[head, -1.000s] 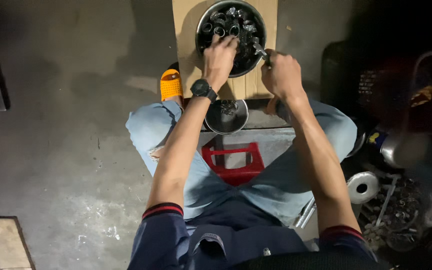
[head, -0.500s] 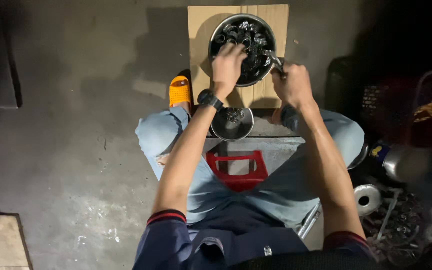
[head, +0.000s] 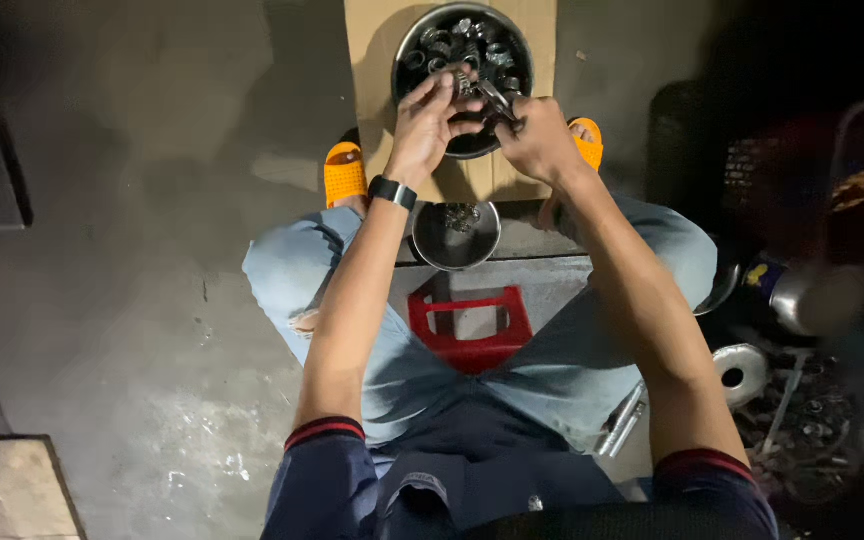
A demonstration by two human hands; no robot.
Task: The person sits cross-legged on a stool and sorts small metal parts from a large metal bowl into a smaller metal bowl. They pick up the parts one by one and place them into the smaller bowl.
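My left hand pinching a ring, my right hand gripping pliers, both hovering over the bowl

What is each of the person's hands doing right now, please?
Left hand: closed on a small metal ring over the large bowl.
Right hand: closed on pliers.

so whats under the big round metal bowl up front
The big round metal bowl sits on a flat sheet of brown cardboard on the grey concrete floor. Both hands cover its near rim; the cardboard beneath the bowl is hidden.
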